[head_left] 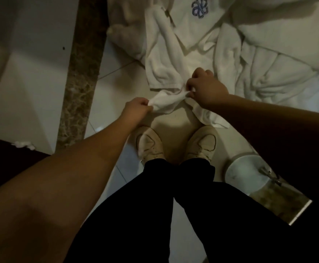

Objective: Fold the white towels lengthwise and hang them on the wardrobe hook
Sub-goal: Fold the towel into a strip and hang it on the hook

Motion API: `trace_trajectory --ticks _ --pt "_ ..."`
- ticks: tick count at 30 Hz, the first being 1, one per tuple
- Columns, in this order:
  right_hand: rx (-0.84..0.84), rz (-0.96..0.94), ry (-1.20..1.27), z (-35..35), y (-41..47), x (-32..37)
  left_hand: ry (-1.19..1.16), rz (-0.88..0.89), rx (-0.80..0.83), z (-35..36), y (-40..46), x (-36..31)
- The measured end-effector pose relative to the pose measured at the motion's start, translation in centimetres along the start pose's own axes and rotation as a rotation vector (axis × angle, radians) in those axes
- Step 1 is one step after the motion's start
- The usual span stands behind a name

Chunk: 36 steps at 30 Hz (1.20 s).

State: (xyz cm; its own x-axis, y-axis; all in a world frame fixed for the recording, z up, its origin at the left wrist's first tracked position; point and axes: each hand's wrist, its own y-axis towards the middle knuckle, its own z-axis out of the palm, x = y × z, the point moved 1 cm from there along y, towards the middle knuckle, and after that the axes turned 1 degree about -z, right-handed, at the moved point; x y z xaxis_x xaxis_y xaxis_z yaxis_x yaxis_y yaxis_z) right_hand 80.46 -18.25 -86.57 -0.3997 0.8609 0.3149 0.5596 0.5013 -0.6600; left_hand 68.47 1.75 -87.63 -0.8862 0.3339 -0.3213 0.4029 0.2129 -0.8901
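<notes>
Both hands pinch one white towel (166, 102) stretched between them: left hand (136, 109) at its corner, right hand (206, 86) seemingly gripping a bunched edge.

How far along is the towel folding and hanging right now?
Early. Nothing looks folded or hung, and no hook is in view. The left hand and right hand each pinch an edge of one white towel above the floor. More towels lie crumpled on the tiles.

A hotel bathroom: tiled floor (117, 76), monogrammed white towels (198, 25), washbasin (247, 173).
</notes>
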Motion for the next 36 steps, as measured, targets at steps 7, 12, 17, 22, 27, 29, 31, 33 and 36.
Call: trace_trajectory --ticks 7,12,17,22,27,29,31,33,36 --pt "-0.009 -0.045 0.286 -7.2 -5.8 3.6 -0.218 0.157 0.009 -6.3 -9.5 -4.8" --pt "-0.004 -0.214 0.438 -16.0 -9.9 9.5 -0.319 0.21 0.024 -11.1 -16.3 -10.2" --pt "-0.052 -0.331 0.44 -25.5 -14.1 14.0 -0.331 0.347 0.07 -17.3 -24.5 -16.9" --pt "-0.103 -0.396 0.445 -34.8 -18.7 17.6 -0.266 0.448 0.166 -23.1 -33.5 -22.7" --pt "-0.139 -0.426 0.318 -43.4 -23.7 21.3 -0.14 0.539 0.174 -28.1 -42.2 -27.2" --pt "-0.16 -0.413 0.271 -46.6 -26.2 22.7 -0.087 0.574 0.164 -30.0 -45.7 -28.6" --pt "-0.182 -0.411 0.222 -49.4 -28.8 24.1 -0.046 0.606 0.131 -31.9 -49.3 -29.7" --pt "-0.212 -0.4 0.16 -52.0 -31.6 25.5 0.013 0.631 0.095 -33.8 -53.0 -30.6" --pt "-0.276 -0.352 0.095 -55.9 -36.3 27.6 0.262 0.645 0.023 -36.7 -58.7 -31.3"
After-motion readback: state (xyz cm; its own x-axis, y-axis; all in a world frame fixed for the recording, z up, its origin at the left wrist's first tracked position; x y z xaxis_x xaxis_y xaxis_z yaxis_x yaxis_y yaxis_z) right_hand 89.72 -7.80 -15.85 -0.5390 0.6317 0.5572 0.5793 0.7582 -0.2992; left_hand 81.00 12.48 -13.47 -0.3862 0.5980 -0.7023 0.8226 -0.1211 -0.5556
